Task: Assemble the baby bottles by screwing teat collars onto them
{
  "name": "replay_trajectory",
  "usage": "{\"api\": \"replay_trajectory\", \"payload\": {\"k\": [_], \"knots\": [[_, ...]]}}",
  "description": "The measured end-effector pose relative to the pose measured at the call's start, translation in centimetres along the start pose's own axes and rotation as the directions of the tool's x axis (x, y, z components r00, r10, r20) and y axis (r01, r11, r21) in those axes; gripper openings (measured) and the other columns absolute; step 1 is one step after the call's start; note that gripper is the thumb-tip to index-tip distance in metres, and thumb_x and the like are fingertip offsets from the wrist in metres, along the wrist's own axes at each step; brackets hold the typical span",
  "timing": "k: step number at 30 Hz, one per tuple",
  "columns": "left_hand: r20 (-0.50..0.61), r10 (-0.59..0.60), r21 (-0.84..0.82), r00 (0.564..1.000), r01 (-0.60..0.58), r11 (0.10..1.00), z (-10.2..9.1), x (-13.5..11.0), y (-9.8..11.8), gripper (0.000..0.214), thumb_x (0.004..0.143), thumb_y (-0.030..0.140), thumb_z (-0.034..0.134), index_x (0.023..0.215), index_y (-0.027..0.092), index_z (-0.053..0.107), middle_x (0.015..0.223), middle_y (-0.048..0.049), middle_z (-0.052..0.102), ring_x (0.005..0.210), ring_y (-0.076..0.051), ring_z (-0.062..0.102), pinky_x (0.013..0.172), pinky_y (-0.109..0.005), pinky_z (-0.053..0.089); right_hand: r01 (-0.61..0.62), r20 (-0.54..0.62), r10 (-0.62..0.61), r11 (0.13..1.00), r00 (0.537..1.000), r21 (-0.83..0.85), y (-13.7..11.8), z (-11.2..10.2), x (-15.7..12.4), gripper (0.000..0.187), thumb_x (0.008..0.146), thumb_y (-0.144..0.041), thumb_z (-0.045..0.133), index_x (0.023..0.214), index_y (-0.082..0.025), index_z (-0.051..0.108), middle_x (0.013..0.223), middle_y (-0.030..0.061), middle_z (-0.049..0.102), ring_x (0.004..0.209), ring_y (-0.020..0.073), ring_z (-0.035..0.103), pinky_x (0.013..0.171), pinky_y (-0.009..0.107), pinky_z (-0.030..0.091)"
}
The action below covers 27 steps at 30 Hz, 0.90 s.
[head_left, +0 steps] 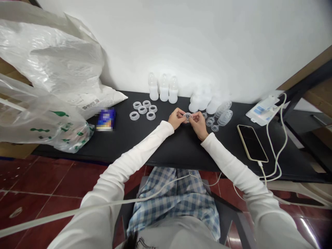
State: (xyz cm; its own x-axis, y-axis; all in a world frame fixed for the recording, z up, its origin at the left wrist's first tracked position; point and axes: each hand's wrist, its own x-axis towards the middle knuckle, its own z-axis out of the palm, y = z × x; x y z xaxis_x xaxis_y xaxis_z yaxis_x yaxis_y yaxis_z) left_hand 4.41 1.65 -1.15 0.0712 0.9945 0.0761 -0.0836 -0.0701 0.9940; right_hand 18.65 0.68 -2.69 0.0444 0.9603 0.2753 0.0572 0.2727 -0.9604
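Both my hands meet over the black table, pinching a translucent bottle ring (187, 117) between thumbs and fingers. My left hand (177, 118) grips its left side. On the opposite side, my right hand (198, 125) is closed on the same ring. Several similar translucent rings (142, 109) lie flat to the left. Behind my hands stand 3 white baby bottles (164, 92) with clear domed caps. White bottle bodies (203, 101) without visible caps cluster at the right. Beside them lie clear caps (224, 118) and small clear disc-like pieces (214, 128), possibly nipples.
Large plastic bags (57, 65) cover the table's left end, next to a blue pack (106, 119). A phone (252, 143) with a white cable (278, 157) lies at right, near a white-and-blue package (264, 110). Another cable (109, 204) crosses my lap.
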Motion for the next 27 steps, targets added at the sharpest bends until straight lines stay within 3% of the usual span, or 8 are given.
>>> {"api": "replay_trajectory", "payload": {"k": [7,13,16,20,24,27], "knots": [[0.010,0.030,-0.070,1.000,-0.029,0.997,-0.2,0.4,-0.5,0.026,0.072,0.016,0.081,0.081,0.016,0.057,0.062,0.0069,0.059,0.054,-0.009,0.065,0.057,-0.022,0.054,0.066,-0.034,-0.068,0.996,0.997,-0.064,0.2,-0.1,0.1,0.047,0.073,-0.062,0.075,0.087,-0.024,0.051,0.075,-0.0030,0.058,0.065,0.0115,0.056,0.061,0.028,0.048],[0.069,0.064,-0.165,0.996,-0.052,0.985,-1.0,1.4,-0.9,0.033,0.067,0.026,0.083,0.088,0.018,0.059,0.074,0.0022,0.068,0.067,-0.012,0.068,0.062,-0.023,0.056,-0.008,0.017,0.006,0.989,1.000,0.148,-0.5,-0.1,0.3,0.054,0.076,-0.070,0.068,0.100,-0.027,0.046,0.081,-0.0044,0.059,0.065,0.0104,0.058,0.060,0.026,0.050],[0.103,0.145,-0.198,0.984,-0.123,0.973,-1.2,1.7,-1.2,0.036,0.064,0.030,0.085,0.089,0.018,0.061,0.083,-0.0005,0.071,0.076,-0.014,0.069,0.071,-0.028,0.058,-0.047,0.070,0.037,0.989,0.997,0.141,-1.0,-0.1,0.3,0.052,0.077,-0.069,0.068,0.102,-0.026,0.054,0.077,-0.0042,0.058,0.065,0.0108,0.056,0.057,0.026,0.049],[0.059,0.255,-0.153,0.965,-0.244,0.958,-1.2,2.0,-1.7,0.037,0.063,0.036,0.085,0.089,0.019,0.064,0.100,-0.0048,0.073,0.094,-0.017,0.069,0.081,-0.031,0.058,-0.018,0.109,0.010,0.997,0.994,0.071,-1.4,-0.1,0.2,0.049,0.072,-0.063,0.076,0.100,-0.025,0.062,0.073,-0.0041,0.055,0.062,0.0100,0.049,0.053,0.025,0.044],[0.108,0.262,-0.093,0.959,-0.252,0.963,-1.2,2.2,-2.1,0.043,0.065,0.034,0.085,0.099,0.019,0.063,0.101,-0.0058,0.072,0.096,-0.018,0.069,0.084,-0.032,0.058,0.038,0.044,-0.040,0.998,0.998,0.052,-1.5,0.0,0.1,0.047,0.070,-0.061,0.079,0.092,-0.024,0.059,0.072,-0.0051,0.052,0.061,0.0096,0.047,0.053,0.025,0.042],[0.098,0.264,0.042,0.960,-0.269,0.962,-0.9,2.4,-2.2,0.038,0.077,0.031,0.077,0.109,0.019,0.060,0.109,-0.0091,0.071,0.097,-0.018,0.069,0.087,-0.033,0.058,0.102,-0.071,-0.100,0.995,0.992,0.015,-1.5,-0.1,0.1,0.047,0.071,-0.060,0.078,0.087,-0.024,0.053,0.074,-0.0049,0.052,0.065,0.0100,0.050,0.060,0.026,0.045]]}}
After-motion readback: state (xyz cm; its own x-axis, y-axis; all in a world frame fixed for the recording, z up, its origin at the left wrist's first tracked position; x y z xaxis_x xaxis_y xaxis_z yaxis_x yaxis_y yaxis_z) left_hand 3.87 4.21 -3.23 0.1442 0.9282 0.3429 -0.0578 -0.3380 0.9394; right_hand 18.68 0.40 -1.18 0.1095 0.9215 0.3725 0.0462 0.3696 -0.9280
